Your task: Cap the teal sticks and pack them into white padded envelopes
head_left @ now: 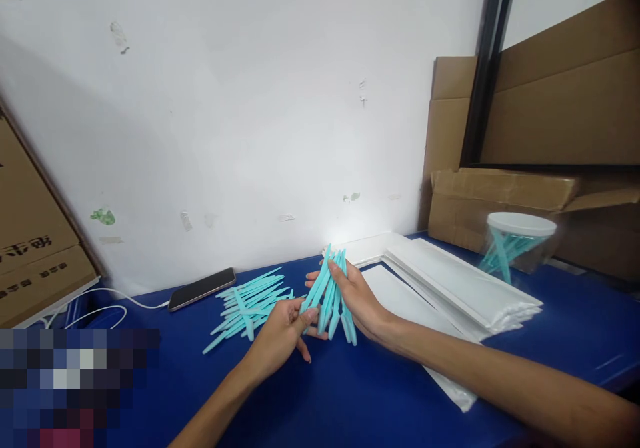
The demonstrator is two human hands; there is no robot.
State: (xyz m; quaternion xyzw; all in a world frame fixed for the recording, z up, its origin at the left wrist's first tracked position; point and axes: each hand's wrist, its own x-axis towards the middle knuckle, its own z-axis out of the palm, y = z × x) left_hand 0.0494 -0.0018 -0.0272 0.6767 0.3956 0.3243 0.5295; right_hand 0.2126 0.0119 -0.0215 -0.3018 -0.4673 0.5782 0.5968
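Note:
My right hand [361, 296] holds a fanned bunch of turquoise eyebrow razors [330, 295], with the thumb across their upper part and their wider ends hanging down. At the left side of that bunch, my left hand [281, 333] pinches the lower end of a razor between thumb and fingers. Its fingertips reach partly behind the bunch and are hidden there. Left of my hands, a loose pile of the same razors [250, 308] lies on the blue table [320, 408], most of them slanting, one lying across the others.
A phone [203, 289] with a white cable lies by the wall. Stacked clear-and-white plastic packets [450, 285] lie to the right. Behind them stand a white-lidded clear tub [520, 225] with razors inside and cardboard boxes [500, 195]. Another carton [35, 221] stands at the left.

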